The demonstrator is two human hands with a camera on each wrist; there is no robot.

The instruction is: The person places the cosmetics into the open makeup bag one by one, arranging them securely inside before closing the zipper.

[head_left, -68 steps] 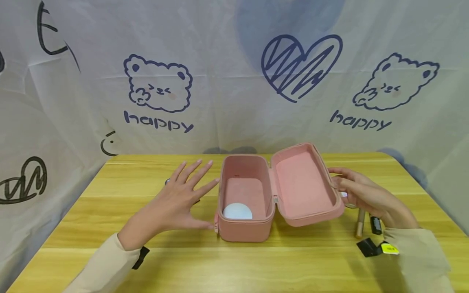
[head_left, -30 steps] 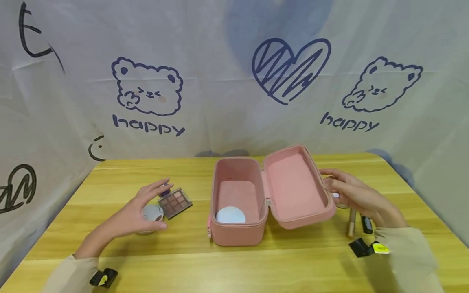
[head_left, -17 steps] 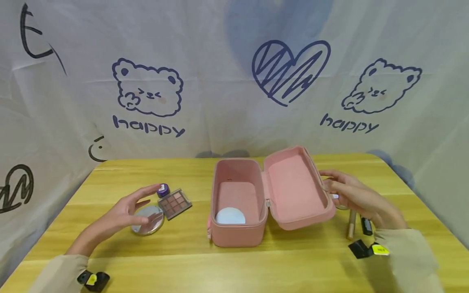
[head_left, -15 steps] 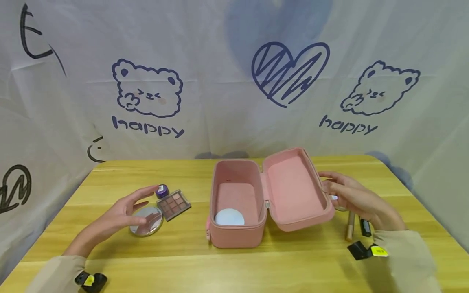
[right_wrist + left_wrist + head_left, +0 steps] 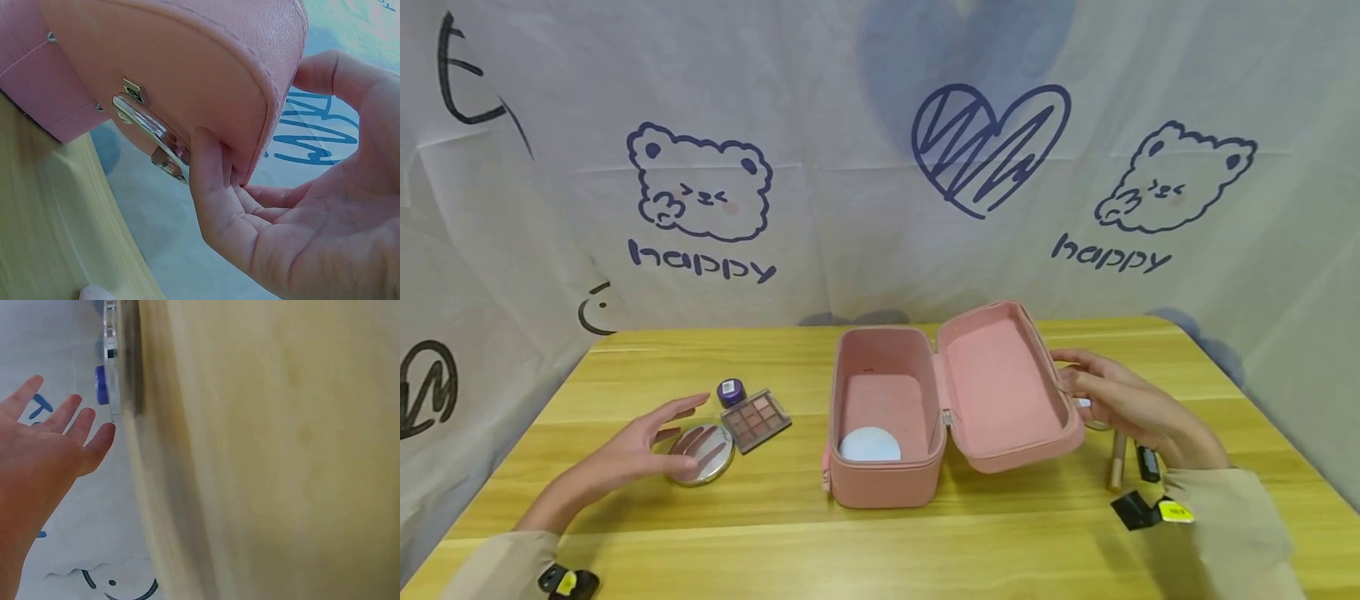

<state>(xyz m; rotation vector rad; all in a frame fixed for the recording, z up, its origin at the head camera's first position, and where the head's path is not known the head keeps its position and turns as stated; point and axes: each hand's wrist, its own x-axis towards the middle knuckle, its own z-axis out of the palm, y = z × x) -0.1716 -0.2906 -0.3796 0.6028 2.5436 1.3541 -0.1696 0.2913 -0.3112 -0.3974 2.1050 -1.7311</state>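
Left hand (image 5: 638, 448), fingers spread and curved, with the round compact (image 5: 715, 452) just beneath them; contact cannot be told. Right hand (image 5: 1138, 410) pinching the lid (image 5: 1007, 385) of the pink case (image 5: 887, 486). Step in hand, apparently: reaching for the compact; next move calls for thumb and fingers closing on its rim

1. Behind your desk (image 5: 865, 558) hangs the cloth (image 5: 850, 183); the case (image 5: 887, 487) stands near the desk's middle.
2. In the case, a disc (image 5: 870, 444) lies at your end; the lid (image 5: 1011, 387) leans out right, your right hand (image 5: 1131, 408) at its outer edge.
3. Left of the case lies a palette (image 5: 756, 421), a jar (image 5: 730, 392) just behind its left corner.
4. Left of the palette and nearer you lies a compact (image 5: 720, 454), your left hand (image 5: 636, 446) at its left.
5. Right of the lid lies a stick (image 5: 1117, 464), then a tube (image 5: 1147, 464).
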